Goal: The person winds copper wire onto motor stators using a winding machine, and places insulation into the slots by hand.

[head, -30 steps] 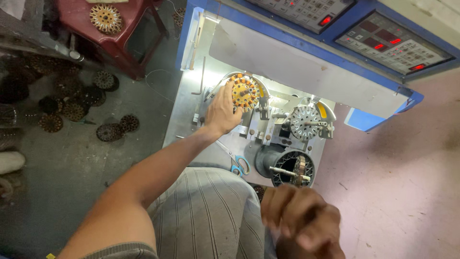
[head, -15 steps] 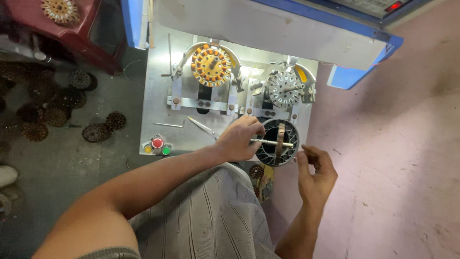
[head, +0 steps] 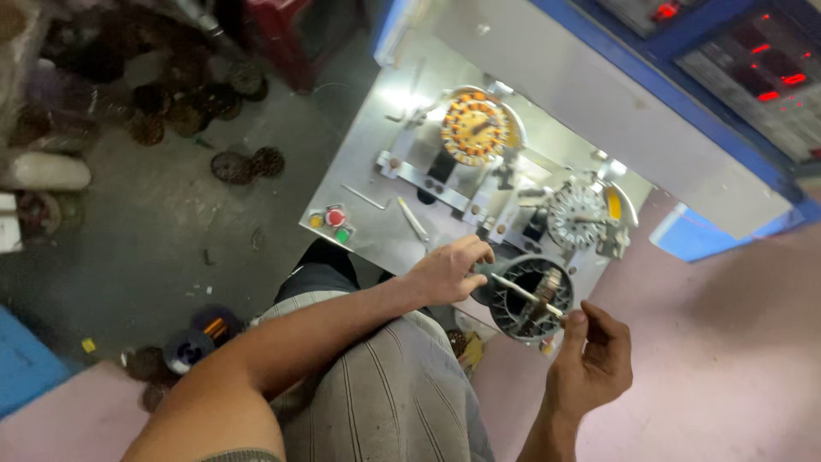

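Note:
A dark round stator core (head: pixel 528 299) sits at the near edge of a grey metal machine bed (head: pixel 382 231). A thin metal rod (head: pixel 523 292) lies across its opening. My left hand (head: pixel 448 269) pinches the rod's left end at the core's rim. My right hand (head: pixel 590 355) holds the rod's right end between thumb and fingertips. Farther back on the bed stand an orange copper-wound stator (head: pixel 473 128) and a silver toothed core (head: pixel 577 214) in their fixtures.
Red, yellow and green buttons (head: pixel 332 221) sit at the bed's near left corner. A blue control cabinet with red displays (head: pixel 727 77) rises behind. Wound stators (head: pixel 248 162) and wire spools (head: pixel 201 334) lie on the grey floor to the left. My striped trousers (head: pixel 385 393) fill the bottom.
My left hand left the orange stator and came down to the dark core. My right hand rose to the rod's right end. The camera view tilted and shifted.

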